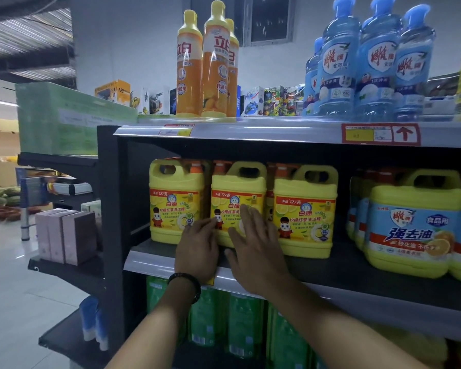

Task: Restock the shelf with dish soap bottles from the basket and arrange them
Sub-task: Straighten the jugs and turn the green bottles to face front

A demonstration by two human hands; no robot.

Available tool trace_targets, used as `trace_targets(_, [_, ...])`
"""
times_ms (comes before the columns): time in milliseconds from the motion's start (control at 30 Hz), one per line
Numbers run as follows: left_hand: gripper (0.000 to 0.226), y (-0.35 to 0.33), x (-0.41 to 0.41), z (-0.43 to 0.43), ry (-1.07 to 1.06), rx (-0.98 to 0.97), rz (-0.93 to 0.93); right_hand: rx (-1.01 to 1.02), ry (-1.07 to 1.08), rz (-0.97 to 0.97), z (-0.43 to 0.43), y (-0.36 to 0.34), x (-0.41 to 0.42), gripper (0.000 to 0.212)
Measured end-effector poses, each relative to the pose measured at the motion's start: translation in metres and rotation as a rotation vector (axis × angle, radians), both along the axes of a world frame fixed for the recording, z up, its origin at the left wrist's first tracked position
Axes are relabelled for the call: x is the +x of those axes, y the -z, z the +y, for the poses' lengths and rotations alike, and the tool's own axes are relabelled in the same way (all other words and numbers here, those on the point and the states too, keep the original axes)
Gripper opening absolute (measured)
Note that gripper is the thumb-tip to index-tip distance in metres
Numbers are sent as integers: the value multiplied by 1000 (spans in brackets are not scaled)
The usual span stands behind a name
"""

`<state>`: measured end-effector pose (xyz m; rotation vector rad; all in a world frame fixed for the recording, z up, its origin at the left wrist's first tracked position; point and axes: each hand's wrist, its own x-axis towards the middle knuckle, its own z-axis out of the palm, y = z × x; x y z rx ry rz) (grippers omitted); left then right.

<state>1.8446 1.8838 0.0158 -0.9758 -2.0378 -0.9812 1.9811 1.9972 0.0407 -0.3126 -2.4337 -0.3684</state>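
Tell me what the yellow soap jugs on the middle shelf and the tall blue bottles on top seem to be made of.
Yellow soap jugs: probably opaque moulded plastic, slightly glossy; the handle is one piece with the body. Blue bottles: likely clear tinted plastic, shiny; light passes through and highlights show on the walls.

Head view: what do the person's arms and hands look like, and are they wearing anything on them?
Both forearms are bare, with no sleeves in view. Neither the left hand nor the right hand wears a glove. The only thing worn is a thin dark wristband round the left wrist. No ring or watch shows.
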Motion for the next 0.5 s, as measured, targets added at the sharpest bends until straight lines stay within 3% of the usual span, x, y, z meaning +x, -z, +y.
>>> trace_targets(300, [43,-1,0,-3,24,-58,15,-35,67,-9,-2,-1,-1,69])
trace_targets(433, [17,-14,-2,-25,-26,166,36,-19,76,-14,-5,-2,-2,68])
trace_targets(500, [30,-24,-14,-43,-141,259,-51,-5,81,-19,-6,-1,-3,65])
